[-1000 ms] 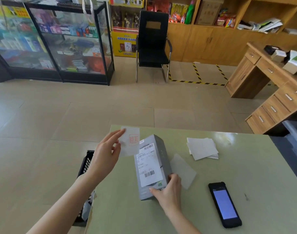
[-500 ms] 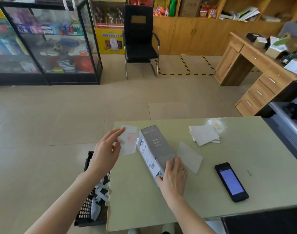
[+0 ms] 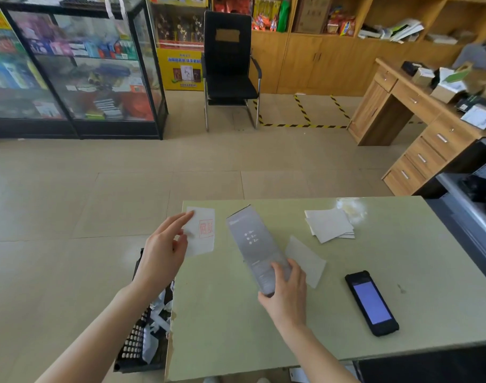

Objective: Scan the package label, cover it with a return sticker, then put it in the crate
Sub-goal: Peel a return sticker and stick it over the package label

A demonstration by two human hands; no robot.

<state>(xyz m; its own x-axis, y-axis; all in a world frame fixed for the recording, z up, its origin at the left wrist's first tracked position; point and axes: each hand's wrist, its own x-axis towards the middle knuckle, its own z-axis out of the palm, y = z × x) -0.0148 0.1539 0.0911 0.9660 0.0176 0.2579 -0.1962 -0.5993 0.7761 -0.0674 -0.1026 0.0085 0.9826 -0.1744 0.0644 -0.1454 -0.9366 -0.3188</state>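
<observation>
Pale green and smooth, the tabletop (image 3: 346,313) carries the work, with a tiled shop floor beyond it. On it the long grey cardboard package (image 3: 257,247) is held at its near end by the right hand (image 3: 287,295), whose fingers are closed over that end. From this grip the package's long axis runs away and slightly to the left. The face turned up is a plain printed side; no shipping label can be seen on it, so the label is judged to lie on a hidden face.

To the left of the grip, at about the height of the package's far end, the white return sticker with a red stamp (image 3: 201,230) is pinched between thumb and fingertips of the left hand (image 3: 161,255), clear of the package. That hand is the nearer one to the package's far half.

The labelled side would need to be brought up before the sticker is laid along the long axis.

Below the left forearm, beside the table's left edge, the black slatted plastic crate (image 3: 138,344) is seen on the floor. Right of the grip a black handheld scanner with a lit screen (image 3: 371,302) lies on the table.
</observation>
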